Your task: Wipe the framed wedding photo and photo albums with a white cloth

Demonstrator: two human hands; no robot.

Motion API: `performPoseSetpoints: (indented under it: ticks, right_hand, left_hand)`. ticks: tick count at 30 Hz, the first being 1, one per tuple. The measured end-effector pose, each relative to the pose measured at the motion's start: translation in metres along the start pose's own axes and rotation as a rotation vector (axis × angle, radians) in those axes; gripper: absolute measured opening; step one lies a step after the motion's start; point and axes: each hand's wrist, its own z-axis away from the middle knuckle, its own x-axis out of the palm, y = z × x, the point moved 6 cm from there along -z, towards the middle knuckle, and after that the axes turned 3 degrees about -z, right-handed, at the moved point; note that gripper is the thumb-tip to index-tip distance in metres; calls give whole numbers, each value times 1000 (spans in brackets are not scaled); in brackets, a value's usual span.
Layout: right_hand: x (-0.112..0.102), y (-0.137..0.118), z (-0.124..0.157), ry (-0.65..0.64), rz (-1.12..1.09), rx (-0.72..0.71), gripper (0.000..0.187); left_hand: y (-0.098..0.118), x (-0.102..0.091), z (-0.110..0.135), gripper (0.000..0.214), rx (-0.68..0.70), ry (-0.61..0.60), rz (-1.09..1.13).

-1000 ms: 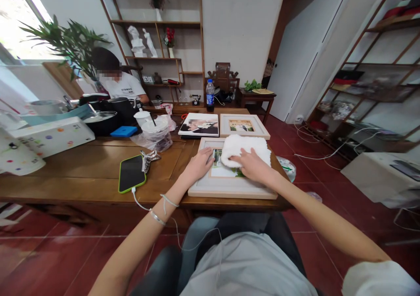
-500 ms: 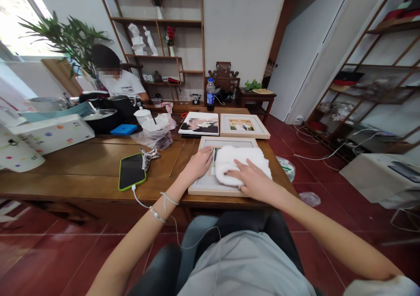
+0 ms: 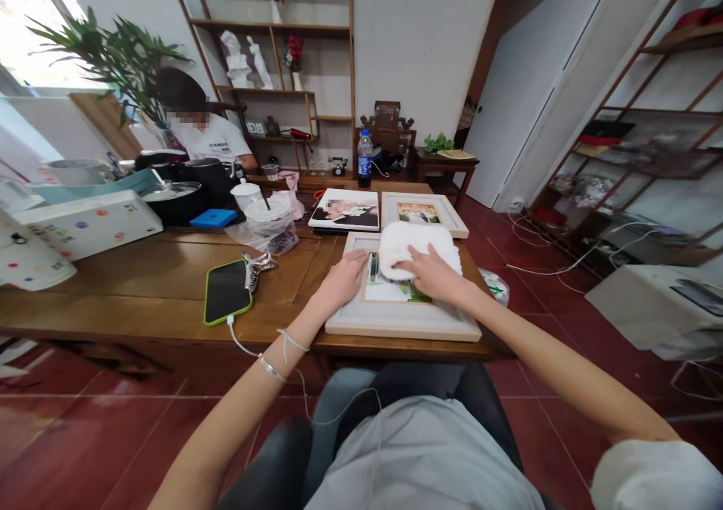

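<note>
A picture frame [image 3: 395,329] with a pale wooden edge and light mat lies flat at the table's front edge, its photo partly covered. My left hand [image 3: 346,278] rests flat on the frame's left side, fingers stretched out. Over the upper part of the frame, my right hand [image 3: 434,270] presses and grips a fluffy white cloth [image 3: 418,239], its fingers on the near edge. The cloth also reaches the lower edge of a second framed photo [image 3: 446,210] just behind. Left of that frame is a white-edged photo print [image 3: 347,212] showing dark clothing.
On the wooden table [image 3: 169,299] lie a phone [image 3: 227,291] with a charging cable, a blue box [image 3: 213,218], and a lidded plastic cup [image 3: 268,212] in a bag. A cola bottle [image 3: 364,160] stands behind. A person [image 3: 218,145] sits across, left.
My right hand has pushed the white cloth away from me, up the frame, uncovering the lower part of the photo. My left hand has stayed on the frame's left side.
</note>
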Motion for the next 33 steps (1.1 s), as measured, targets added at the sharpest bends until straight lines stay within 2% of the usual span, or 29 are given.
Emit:
performPoseSetpoints:
  ticks: [7, 12, 14, 17, 21, 24, 26, 29, 33]
  right_hand:
    - [-30, -69, 56, -159, -88, -135, 54]
    - [-40, -95, 66, -144, -134, -181, 55]
    - [-35, -94, 62, -123, -136, -156, 55]
    - [-20, -78, 49, -109, -122, -128, 58]
    - [-8, -28, 19, -61, -36, -46, 60]
    - [-13, 17, -5, 18, 55, 97, 60]
    - [-17, 35, -17, 69, 102, 144, 61]
    - [-11, 32, -25, 72, 126, 81, 58]
    - [-2, -12, -11, 32, 94, -37, 55]
  left_hand:
    - [2, -1, 0, 38, -13, -4, -4]
    - [3, -5, 0, 38, -16, -7, 18]
    - [3, -5, 0, 38, -9, -9, 31]
    - [3, -3, 0, 39, 29, -26, 28]
    - [3, -1, 2, 49, 49, -44, -12]
    - [2, -1, 4, 56, 27, -62, -38]
    - [2, -2, 4, 58, 21, -66, -46]
    - [0, 0, 3, 56, 17, -60, -44]
    - [-3, 3, 1, 53, 23, -41, -18]
